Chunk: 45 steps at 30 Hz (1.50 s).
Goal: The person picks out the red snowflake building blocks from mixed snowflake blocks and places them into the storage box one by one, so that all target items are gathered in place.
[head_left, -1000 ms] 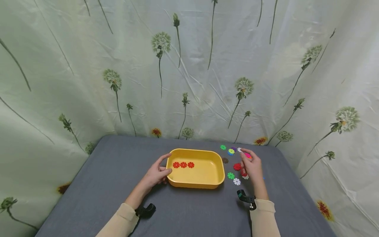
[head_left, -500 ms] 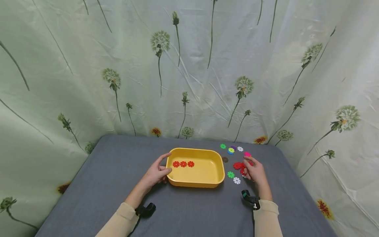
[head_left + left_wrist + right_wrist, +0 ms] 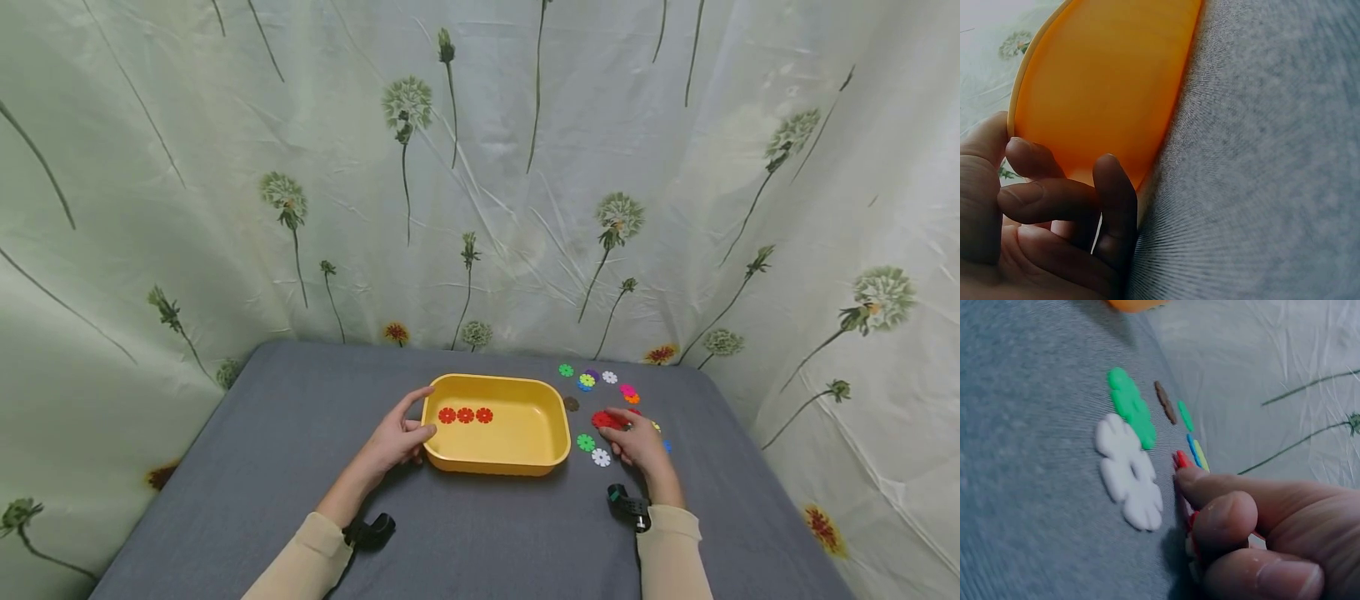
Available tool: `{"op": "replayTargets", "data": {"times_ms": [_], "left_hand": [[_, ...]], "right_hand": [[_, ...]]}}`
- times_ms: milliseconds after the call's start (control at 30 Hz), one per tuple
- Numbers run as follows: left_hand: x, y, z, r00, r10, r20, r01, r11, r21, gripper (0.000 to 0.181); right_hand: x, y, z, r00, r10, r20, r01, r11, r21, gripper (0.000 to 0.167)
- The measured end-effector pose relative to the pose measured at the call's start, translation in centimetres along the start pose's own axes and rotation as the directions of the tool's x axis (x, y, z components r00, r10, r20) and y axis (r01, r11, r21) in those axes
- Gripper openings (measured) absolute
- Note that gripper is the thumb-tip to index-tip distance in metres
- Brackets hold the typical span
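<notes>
We see the right hand (image 3: 639,442) with its fingers bent at a flat, red, flower-shaped plastic disc (image 3: 602,419); we cannot tell whether they pinch it. The left hand (image 3: 393,437) grips the left end of a yellow, rounded-rectangular plastic tray (image 3: 495,467), fingers curled. Inside, we find three red flower-shaped discs (image 3: 461,415) in a row towards the left. A green flower-shaped disc (image 3: 582,439) and a white flower-shaped disc (image 3: 597,454) lie between tray and right hand, on grey cloth (image 3: 480,533).
</notes>
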State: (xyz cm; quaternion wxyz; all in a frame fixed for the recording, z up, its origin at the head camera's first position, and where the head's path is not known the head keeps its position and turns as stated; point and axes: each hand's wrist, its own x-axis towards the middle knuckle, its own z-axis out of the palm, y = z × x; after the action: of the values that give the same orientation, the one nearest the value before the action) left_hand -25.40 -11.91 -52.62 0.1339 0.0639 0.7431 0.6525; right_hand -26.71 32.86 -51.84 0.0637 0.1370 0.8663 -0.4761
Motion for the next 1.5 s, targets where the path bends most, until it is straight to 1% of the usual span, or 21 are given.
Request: {"op": "replayTargets", "data": {"times_ms": [167,300,567,700,833,1067,1167,1233,1400,1500], "left_hand": [[-0.1,0.0,0.0,1.0,0.009,0.005,-0.009,1.0,0.002,0.072],[-0.1,-0.1,-0.1,1.0,0.021,0.018,-0.021,1.0,-0.004,0.072],[0.0,-0.2,-0.1,0.999,0.028,0.029,-0.028,1.0,-0.004,0.073],[0.0,-0.1,-0.1,0.999,0.031,0.027,-0.031,1.0,-0.005,0.073],[-0.1,-0.1,-0.1,0.999,0.029,0.022,-0.028,1.0,-0.005,0.073],[0.0,-0.2,-0.1,0.999,0.028,0.028,-0.028,1.0,-0.005,0.072],[0.0,-0.2,-0.1,0.999,0.032,0.029,-0.031,0.999,-0.005,0.072],[0.0,-0.2,-0.1,0.999,0.033,0.029,-0.033,0.999,-0.006,0.072],[0.0,-0.1,-0.1,0.999,0.033,0.029,-0.033,0.999,-0.005,0.071],[0.0,-0.1,-0.1,0.999,0.03,0.024,-0.029,1.0,-0.005,0.071]], "right_hand": [[0.0,-0.2,0.3,1.0,0.0,-0.03,-0.001,0.999,-0.048,0.052],[0.3,-0.1,0.4,0.999,0.003,-0.042,-0.006,0.998,-0.062,0.047],[0.4,-0.1,0.6,0.996,-0.053,-0.072,0.045,0.993,-0.108,0.046],[0.4,-0.4,0.4,0.993,-0.061,-0.104,0.051,0.994,-0.095,0.047],[0.2,-0.7,0.0,0.987,-0.075,-0.14,0.068,0.996,-0.055,0.047],[-0.3,-1.2,-0.4,0.984,-0.074,-0.164,0.079,0.997,0.024,0.048],[-0.4,-1.7,-0.4,0.978,-0.102,-0.181,0.11,0.993,0.037,0.046],[-0.6,-2.3,-0.3,0.977,-0.11,-0.184,0.124,0.99,0.063,0.045],[-1.3,-4.1,0.2,0.981,-0.123,-0.153,0.151,0.971,0.187,0.046],[-1.9,-5.4,0.6,0.979,-0.154,-0.137,0.184,0.952,0.244,0.048]]}}
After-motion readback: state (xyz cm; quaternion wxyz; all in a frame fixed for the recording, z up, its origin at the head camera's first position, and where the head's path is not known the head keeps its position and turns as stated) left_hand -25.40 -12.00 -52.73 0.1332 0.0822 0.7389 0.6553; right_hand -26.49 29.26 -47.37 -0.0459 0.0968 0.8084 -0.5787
